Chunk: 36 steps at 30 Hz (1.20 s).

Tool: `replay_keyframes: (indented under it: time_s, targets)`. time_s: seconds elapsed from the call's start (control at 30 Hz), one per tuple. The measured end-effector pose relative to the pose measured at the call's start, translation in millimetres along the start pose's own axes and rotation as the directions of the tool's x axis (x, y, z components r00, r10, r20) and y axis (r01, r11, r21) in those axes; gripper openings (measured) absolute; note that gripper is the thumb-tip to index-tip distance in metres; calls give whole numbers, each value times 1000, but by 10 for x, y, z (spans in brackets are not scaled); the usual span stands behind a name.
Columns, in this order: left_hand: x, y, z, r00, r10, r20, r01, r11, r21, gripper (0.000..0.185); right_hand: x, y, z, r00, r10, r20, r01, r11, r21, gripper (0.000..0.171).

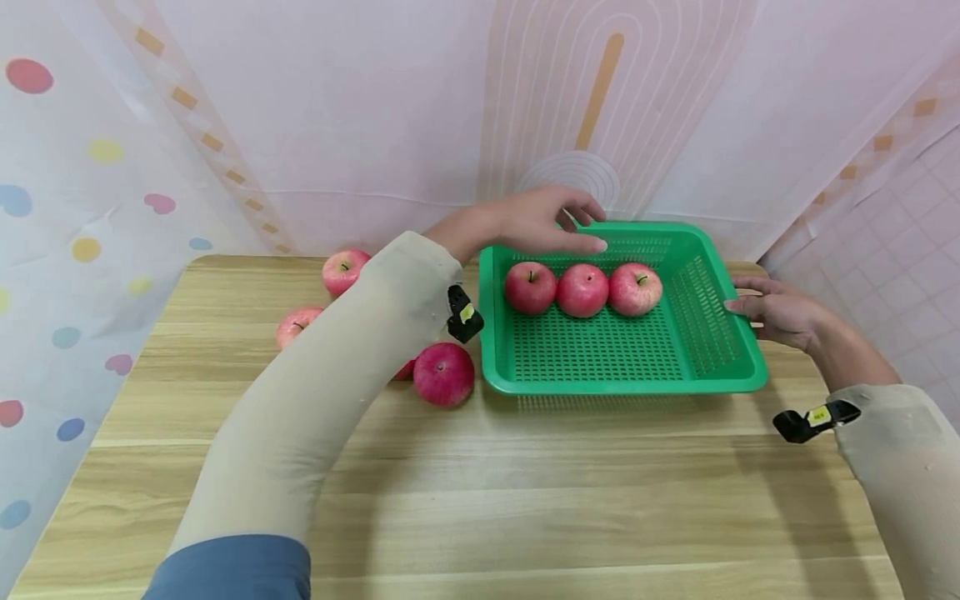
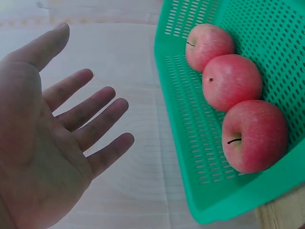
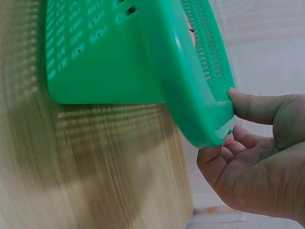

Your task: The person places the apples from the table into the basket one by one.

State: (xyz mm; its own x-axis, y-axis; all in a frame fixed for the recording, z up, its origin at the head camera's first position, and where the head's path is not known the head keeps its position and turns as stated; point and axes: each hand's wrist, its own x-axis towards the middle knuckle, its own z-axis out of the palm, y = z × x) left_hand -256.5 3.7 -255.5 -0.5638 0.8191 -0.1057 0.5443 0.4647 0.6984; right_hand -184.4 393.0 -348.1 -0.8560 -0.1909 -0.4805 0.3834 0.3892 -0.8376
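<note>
A green perforated plastic basket (image 1: 600, 387) stands on the table, with three red apples in a row along its back: a left apple (image 1: 530, 288), a middle apple (image 1: 582, 291) and a right apple (image 1: 635, 289). Above the back left of the basket hovers my left hand (image 1: 536, 221), holding nothing. In the left wrist view its fingers (image 2: 102, 117) are spread and relaxed, apart from the rim. My right hand (image 1: 783, 315) pinches the basket's right rim, the thumb on top and the fingers curled beneath, as the right wrist view shows.
Left of the basket lie more apples: a dark red apple (image 1: 444, 374) close to its side, a paler apple (image 1: 345, 271) at the back and another apple (image 1: 298, 325) partly behind my left sleeve. A patterned cloth (image 1: 375, 108) hangs behind the wooden table (image 1: 480, 508).
</note>
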Motion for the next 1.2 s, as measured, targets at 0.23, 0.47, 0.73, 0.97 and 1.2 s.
replay_keyframes:
  time_s: [0.23, 0.47, 0.73, 0.97, 1.2]
  targets:
    - [-195, -29, -100, 997, 51, -62, -52, 998, -23, 54, -5, -6, 5, 1000, -2, -2, 2, 1000, 0, 33]
    - [-378, -105, -174, 993, 57, -106, -60, 998, -22, 54, -13, -9, 1, 1000, -4, -7, 4, 1000, 7, 30]
    - [-624, -195, -212, 992, 35, -123, -42, 998, -49, 52, -20, -8, 8, 1000, -2, -8, 2, 1000, 9, 30]
    - [-893, -320, -224, 990, 23, -141, -31, 998, -50, 50, -19, -25, 29, 1000, -2, -14, 2, 1000, -20, 43]
    - [-1185, -454, -251, 981, -3, -195, -5, 999, -40, 49, -26, -39, 40, 1000, -4, -9, 3, 1000, -26, 46]
